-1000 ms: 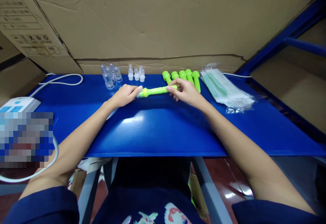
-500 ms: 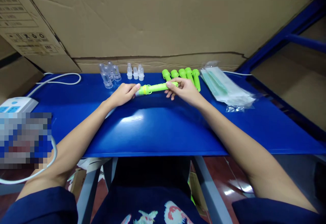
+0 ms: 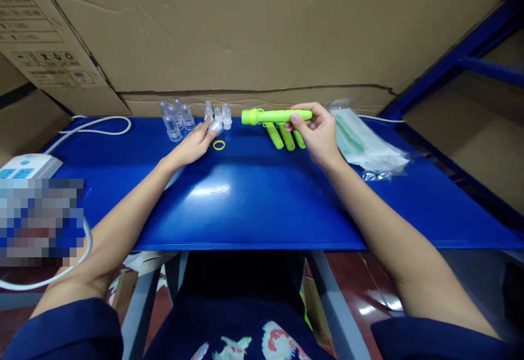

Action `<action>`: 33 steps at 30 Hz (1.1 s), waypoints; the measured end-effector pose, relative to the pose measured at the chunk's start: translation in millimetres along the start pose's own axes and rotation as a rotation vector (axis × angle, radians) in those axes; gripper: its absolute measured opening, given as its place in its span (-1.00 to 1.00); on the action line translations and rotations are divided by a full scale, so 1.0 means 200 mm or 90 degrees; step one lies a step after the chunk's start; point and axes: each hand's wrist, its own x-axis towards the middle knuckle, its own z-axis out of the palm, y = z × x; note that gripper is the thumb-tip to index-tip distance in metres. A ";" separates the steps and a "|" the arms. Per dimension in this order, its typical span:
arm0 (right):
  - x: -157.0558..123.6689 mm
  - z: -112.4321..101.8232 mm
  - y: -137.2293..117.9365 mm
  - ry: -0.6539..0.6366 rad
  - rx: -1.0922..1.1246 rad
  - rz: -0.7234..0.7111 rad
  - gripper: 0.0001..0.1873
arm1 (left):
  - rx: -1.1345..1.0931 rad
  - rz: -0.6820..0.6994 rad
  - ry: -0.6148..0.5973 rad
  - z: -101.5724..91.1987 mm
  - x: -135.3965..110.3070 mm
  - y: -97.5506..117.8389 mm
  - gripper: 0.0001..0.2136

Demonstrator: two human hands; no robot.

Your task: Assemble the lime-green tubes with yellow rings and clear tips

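Observation:
My right hand (image 3: 317, 133) pinches a bright green plastic tube (image 3: 282, 116) by its right end and holds it level above the table. The tube's left end is threaded, with a yellow band and a small loop behind the thread. My left hand (image 3: 194, 144) grips a clear plastic cap (image 3: 215, 126) between thumb and fingers, apart from the tube. In front of the cap, a thin yellow ring (image 3: 219, 149) lies on the blue table. More green tubes (image 3: 275, 137) lie behind the held tube, partly covered by it and my right hand.
Several clear caps (image 3: 172, 129) stand at the back left, beside white-based clear nozzle-like pieces (image 3: 226, 119). Bagged pale green and white packets (image 3: 364, 141) lie on the right. A white power strip (image 3: 35, 167) with a cable sits at left. Cardboard (image 3: 245, 32) walls the back.
The clear piece has come off the green tube. My right hand has raised the tube to the right; my left hand has moved slightly up. The yellow ring on the table now shows.

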 end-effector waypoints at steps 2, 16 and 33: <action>0.00 0.00 0.00 -0.001 0.000 -0.006 -0.39 | 0.064 0.017 0.037 0.00 0.02 -0.01 -0.44; -0.02 0.03 -0.07 -0.044 0.027 -0.002 -0.40 | 0.127 -0.014 0.125 0.00 0.20 -0.01 -0.55; -0.04 0.03 -0.10 -0.046 -0.045 -0.043 -0.38 | 0.283 0.044 0.163 -0.22 0.13 0.17 -0.46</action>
